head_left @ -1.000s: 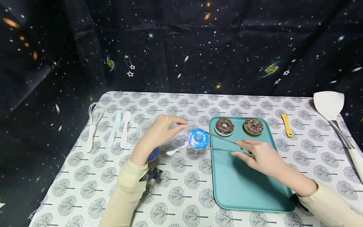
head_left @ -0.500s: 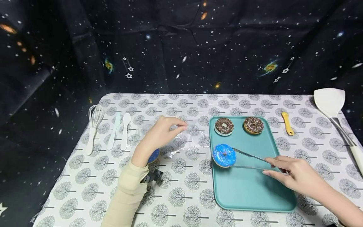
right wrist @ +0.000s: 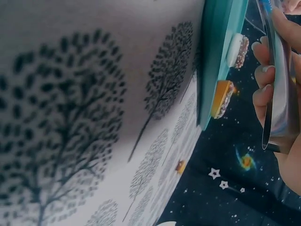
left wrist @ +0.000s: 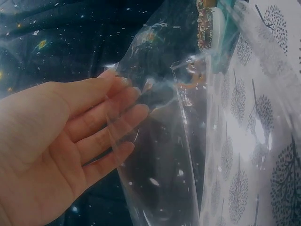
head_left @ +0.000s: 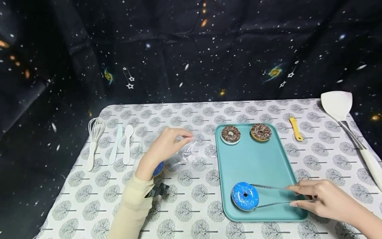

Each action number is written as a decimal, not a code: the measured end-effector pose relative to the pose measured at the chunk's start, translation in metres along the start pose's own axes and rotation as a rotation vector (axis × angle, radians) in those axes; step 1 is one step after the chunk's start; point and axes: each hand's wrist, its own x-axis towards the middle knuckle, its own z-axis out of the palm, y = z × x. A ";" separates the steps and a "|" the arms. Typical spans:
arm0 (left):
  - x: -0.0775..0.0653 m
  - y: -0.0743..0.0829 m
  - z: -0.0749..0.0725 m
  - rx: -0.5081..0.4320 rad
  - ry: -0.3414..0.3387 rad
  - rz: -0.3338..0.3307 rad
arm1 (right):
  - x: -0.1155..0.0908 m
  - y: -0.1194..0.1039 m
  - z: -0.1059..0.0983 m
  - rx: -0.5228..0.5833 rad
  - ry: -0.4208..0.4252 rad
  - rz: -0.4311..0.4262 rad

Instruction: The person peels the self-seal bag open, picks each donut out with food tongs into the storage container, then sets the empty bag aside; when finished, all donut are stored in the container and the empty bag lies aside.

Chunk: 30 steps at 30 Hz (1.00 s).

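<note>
My right hand [head_left: 322, 198] grips metal tongs [head_left: 273, 188], seen close up in the right wrist view. Between the tong tips is a blue-iced donut [head_left: 245, 196], over the near left corner of the teal tray [head_left: 253, 166]; whether it touches the tray I cannot tell. With thumb and fingertips, my left hand [head_left: 165, 144] pinches the edge of a clear plastic bag [left wrist: 160, 141]. A second blue donut [head_left: 159, 168] lies partly hidden behind the left wrist. Two chocolate donuts with sprinkles, one on a pale base [head_left: 230, 134] and one on a yellow base [head_left: 261, 132], sit at the tray's far end.
On the left of the patterned cloth lie a whisk [head_left: 94, 139], a pale green knife [head_left: 116, 143] and a white spoon [head_left: 127, 143]. Right of the tray are a yellow-handled piece [head_left: 296, 129] and a large white spatula [head_left: 337, 105]. A dark starry cloth [head_left: 167, 49] hangs behind.
The tongs have carried the blue donut from the bag's mouth rightward, then toward me over the tray's near end. The left hand has stayed at the bag, which now lies flatter.
</note>
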 end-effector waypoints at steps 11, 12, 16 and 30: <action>-0.003 0.001 0.006 -0.017 0.000 -0.019 | -0.005 -0.004 0.005 -0.013 -0.006 0.028; -0.003 0.001 0.007 -0.014 -0.002 -0.017 | -0.006 -0.005 0.006 -0.023 -0.010 0.034; -0.003 0.002 0.007 -0.005 -0.008 -0.016 | -0.009 -0.009 0.007 -0.083 -0.036 0.083; 0.000 0.003 0.005 -0.002 -0.001 0.010 | -0.005 -0.014 -0.009 -0.136 0.036 0.175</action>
